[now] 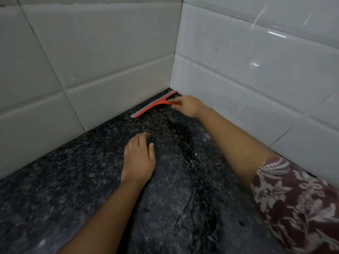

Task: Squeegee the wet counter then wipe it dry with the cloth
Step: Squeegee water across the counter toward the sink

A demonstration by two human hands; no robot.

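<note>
An orange squeegee (154, 105) with a grey rubber blade lies along the foot of the back wall, in the far corner of the dark speckled granite counter (77, 180). My right hand (189, 106) reaches into that corner and grips the squeegee's handle. My left hand (139, 158) rests flat on the counter nearer to me, fingers slightly curled, holding nothing. A wet streak with water film runs down the middle of the counter. No cloth is in view.
White tiled walls (102, 57) meet in a corner behind the squeegee and close off the counter at the back and on the right (256, 74). A patterned maroon sleeve (297, 204) covers my right upper arm.
</note>
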